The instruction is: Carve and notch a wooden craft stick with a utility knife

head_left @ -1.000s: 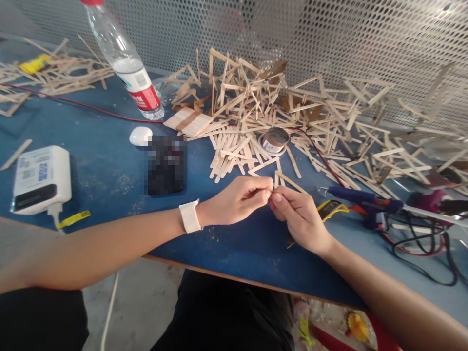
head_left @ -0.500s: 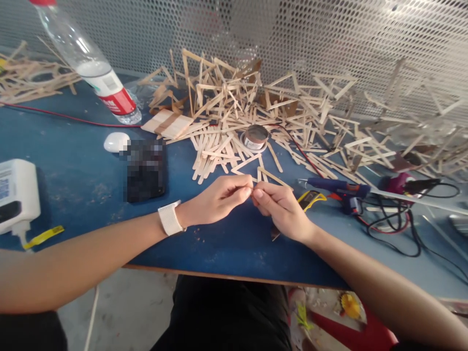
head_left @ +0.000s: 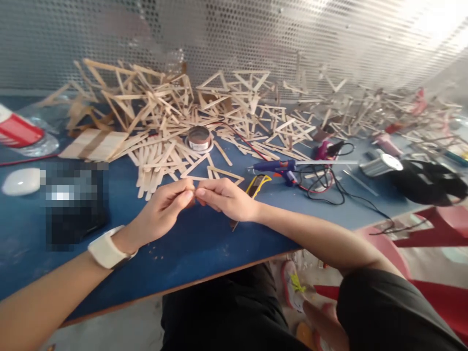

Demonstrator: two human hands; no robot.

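Observation:
My left hand (head_left: 163, 209), with a white band at its wrist, is closed in a pinch above the blue table (head_left: 175, 263). Fingertips almost touching it, my right hand (head_left: 230, 199) is pinched as well. Whatever lies between the fingers is too small or hidden to make out. Just behind my hands are loose wooden craft sticks (head_left: 161, 165), some joined at angles. A yellow utility knife (head_left: 259, 185) lies partly under my right hand. Beyond it rests a blue glue gun (head_left: 274, 166) with a long glue stick in its back.
A small round tin (head_left: 199, 139) stands among the sticks. At left are a banded stick bundle (head_left: 86, 144), a white mouse-shaped object (head_left: 22, 181), a blurred dark object (head_left: 78, 209) and a bottle (head_left: 22, 129). Black cables (head_left: 329, 187) and a solder-like wire spool (head_left: 382, 165) lie at right.
The view has turned to the right, so the table's things shift left and the spool and red stools come into sight. My hands stay pinched together, much as before.

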